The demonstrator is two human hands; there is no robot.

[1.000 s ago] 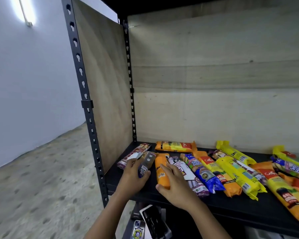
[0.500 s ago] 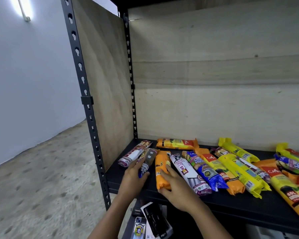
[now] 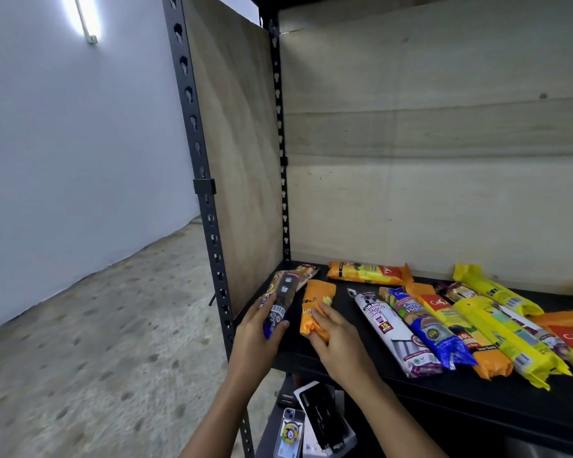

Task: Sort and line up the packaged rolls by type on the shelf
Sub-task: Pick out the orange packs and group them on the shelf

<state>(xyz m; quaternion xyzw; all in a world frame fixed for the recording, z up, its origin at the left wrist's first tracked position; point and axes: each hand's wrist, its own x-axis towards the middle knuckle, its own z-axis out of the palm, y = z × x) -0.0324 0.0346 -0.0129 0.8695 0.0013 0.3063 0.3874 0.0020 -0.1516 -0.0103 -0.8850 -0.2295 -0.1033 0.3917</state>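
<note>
Packaged rolls lie across a black shelf (image 3: 344,357). My left hand (image 3: 257,328) grips a dark purple-and-grey roll (image 3: 280,300) near the shelf's left end, over another brownish roll (image 3: 306,272) lying along the side panel. My right hand (image 3: 333,335) holds the near end of an orange roll (image 3: 315,300) just right of it. Further right lie a white drawstring-bag roll (image 3: 394,332), a blue roll (image 3: 427,328), an orange roll with a red label (image 3: 457,328) and yellow rolls (image 3: 503,335). Another orange roll (image 3: 368,272) lies crosswise at the back.
A plywood side panel (image 3: 239,160) and back panel (image 3: 444,160) close the shelf bay. The black upright post (image 3: 209,226) stands at the front left corner. Phones and a dark device (image 3: 318,421) rest on a lower level under my wrists. Concrete floor lies to the left.
Both hands slid their rolls leftward. A bare gap has opened between the orange roll and the white drawstring roll. The dark roll now sits closer to the side panel.
</note>
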